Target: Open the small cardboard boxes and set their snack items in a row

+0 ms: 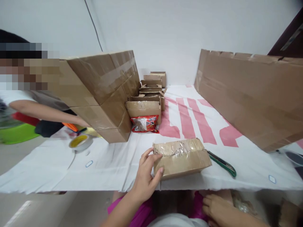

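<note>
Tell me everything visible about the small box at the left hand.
The small box is oblong brown cardboard, with shiny, wrinkled clear tape over its creased top; it looks closed. It lies slightly askew on the white cloth, near the front edge. The left hand touches its left end, thumb on the near side. A green cutter lies by its right end.

a small carton (184,160) is showing plain brown, while a box cutter (227,168) beside it is displaying dark green. a snack packet (145,123) is flashing bright red with white characters. a white tablecloth (106,171) is bearing bold pink strips and blocks, a tape roll (79,141) is showing yellow within, and a basin (26,134) is standing out lime green against magenta clothing (139,214).
</note>
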Tool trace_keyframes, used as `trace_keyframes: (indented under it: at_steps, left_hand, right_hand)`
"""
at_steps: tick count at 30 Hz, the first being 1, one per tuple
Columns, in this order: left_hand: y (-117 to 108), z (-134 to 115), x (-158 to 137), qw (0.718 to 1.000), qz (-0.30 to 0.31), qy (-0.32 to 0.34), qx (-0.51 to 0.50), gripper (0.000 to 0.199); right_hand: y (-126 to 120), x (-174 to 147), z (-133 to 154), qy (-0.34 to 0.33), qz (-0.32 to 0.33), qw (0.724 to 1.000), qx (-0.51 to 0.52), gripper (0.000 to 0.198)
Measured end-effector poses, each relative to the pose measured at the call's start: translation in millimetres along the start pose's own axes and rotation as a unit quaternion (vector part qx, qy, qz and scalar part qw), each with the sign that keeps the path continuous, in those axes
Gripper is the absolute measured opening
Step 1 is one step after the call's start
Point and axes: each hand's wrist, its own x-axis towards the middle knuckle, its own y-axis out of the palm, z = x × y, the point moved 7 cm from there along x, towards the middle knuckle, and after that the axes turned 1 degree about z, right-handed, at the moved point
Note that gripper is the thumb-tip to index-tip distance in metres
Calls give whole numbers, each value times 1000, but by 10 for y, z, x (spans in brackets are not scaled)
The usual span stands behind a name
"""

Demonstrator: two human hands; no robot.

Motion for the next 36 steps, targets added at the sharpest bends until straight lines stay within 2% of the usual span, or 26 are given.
trace_keyframes:
  at_steps: [2,6,8,11,14,19,22,25,29,36]
  left_hand:
    - [11,-21,-18,1000,-4,6,4,36]
    - [46,-37,-54,1000,-4,9,4,39]
    - [60,-41,-64,1000,-1,12,2,39]
    - [66,-48,-69,1000,-4,22,-3,38]
    - [74,-46,-65,1000,-3,26,-6,35]
    - [100,-44,-64,1000,11,27,-5,30]
    - [106,-37,-67,1000,16,19,-6,29]
    - [100,-36,-65,1000,17,12,-13,30]
    - [98,-58,-45,999,29,17,-20,30]
    - [119,-33,-37,999,29,17,-21,30]
  right_hand:
    - [-320,12,130,1,-6,1000,4,12]
    - [-936,-37,459,-79,-34,995,48,11]
    - [-1251,-88,533,-101,-86,989,72,14]
    - [-1708,-157,518,-123,-198,966,111,15]
    - [-2017,-148,403,-145,-278,938,148,13]
    - [-2268,31,184,-143,-368,898,196,16]
    - [-2351,187,219,-147,-375,900,164,34]
    - [-2449,303,341,-144,-377,912,72,44]
    - [-2560,388,457,-130,-352,927,5,44]
    - [-2629,500,396,-81,-222,968,84,37]
